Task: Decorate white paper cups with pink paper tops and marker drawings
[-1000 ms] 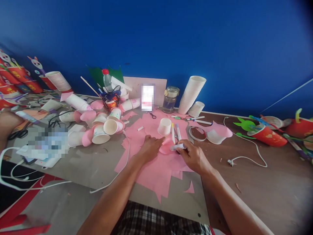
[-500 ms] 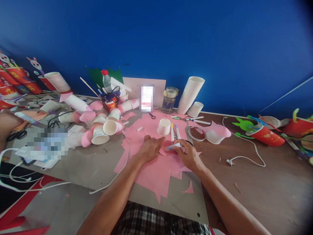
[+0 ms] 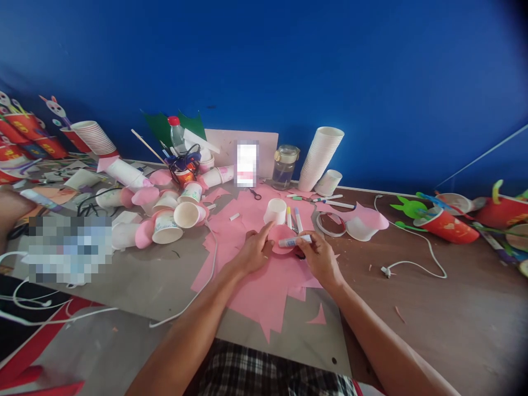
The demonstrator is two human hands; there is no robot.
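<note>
My left hand (image 3: 254, 252) grips the left edge of a round pink paper piece (image 3: 282, 231) between thumb and index finger. In my right hand (image 3: 324, 257) is a glue stick (image 3: 289, 242), held between thumb and fingers and lying across the front of the round piece. Whether its tip touches the paper cannot be made out. Just behind stands a white paper cup (image 3: 275, 211), upside down. A yellow-banded marker (image 3: 289, 218) and a blue-banded marker (image 3: 298, 219) lie beside it. Pink paper sheets (image 3: 259, 291) spread under both hands.
Paper cups with pink paper (image 3: 168, 226) crowd the left. A tall cup stack (image 3: 322, 159) and a lidded jar (image 3: 286, 166) stand at the back. To the right are a tape roll (image 3: 330, 224), a pink-topped cup (image 3: 361, 229) and a white cable (image 3: 429, 267). Another person's arm shows far left.
The round pink piece has come up off the sheets, with my left fingers now at its edge. The glue stick has turned more level in my right hand.
</note>
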